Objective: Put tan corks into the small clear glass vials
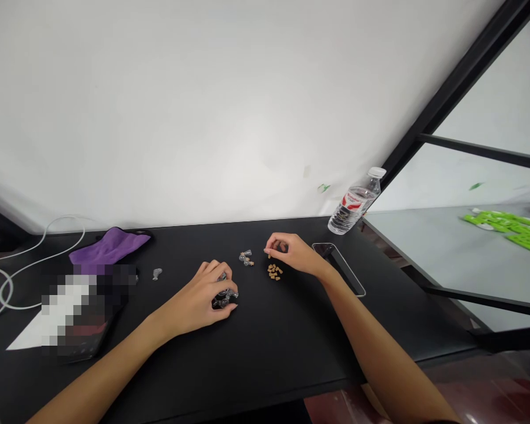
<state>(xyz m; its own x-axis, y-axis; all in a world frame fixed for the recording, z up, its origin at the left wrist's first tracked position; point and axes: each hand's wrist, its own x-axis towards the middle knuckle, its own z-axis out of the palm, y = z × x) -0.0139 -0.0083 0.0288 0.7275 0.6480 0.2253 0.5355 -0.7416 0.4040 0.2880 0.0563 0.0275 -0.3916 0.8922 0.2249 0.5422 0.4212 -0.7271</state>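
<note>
Small clear glass bottles (223, 299) lie in a cluster on the black table, partly hidden under my left hand (209, 291). Its fingers and thumb curl around them; which one it grips is hard to see. My right hand (287, 250) pinches thumb and forefinger together on a small cork, of which only a bit shows below the fingertips. Just beneath that hand is a pile of small tan corks (274, 271). Between the two hands, a few little bottles with corks in them (246, 258) lie on their sides. Another small glass bottle (157, 274) rests farther left, by itself.
A phone (339, 269) lies right of my right hand. Behind it a water bottle (355, 201) leans near the wall. On the left are a purple cloth (112, 246), white cables (9, 288) and a blurred dark item. A black metal frame (481, 150) borders the right.
</note>
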